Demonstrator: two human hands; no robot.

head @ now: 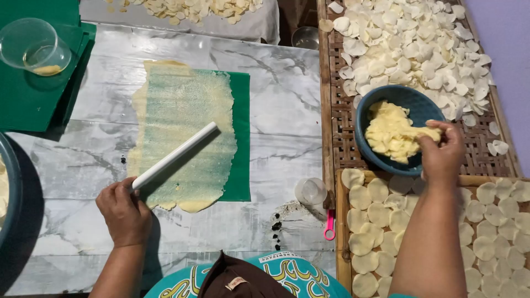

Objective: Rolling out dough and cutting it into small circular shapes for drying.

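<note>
White rolling rod point(174, 156): lies slantwise across thin yellow dough sheet point(185, 132) on green mat point(241, 138), marble worktop point(287, 94); left hand point(125, 212) closed round its near end. Blue bowl point(411, 99) on woven tray point(338, 127): right hand point(441, 154) pinches dough rounds point(392, 132) inside. Drying discs point(419, 49) beyond; clear cutter cup point(311, 191) between.

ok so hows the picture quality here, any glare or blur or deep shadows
Head view: sharp overall, with soft even light. There is faint sheen on the marble-pattern table but no harsh glare. A short shadow lies beside the white rolling pin held by the left hand. The right hand, at the blue bowl, looks slightly soft. The bottom-left corner falls dark, and straight edges bow slightly near the frame's sides.
</note>
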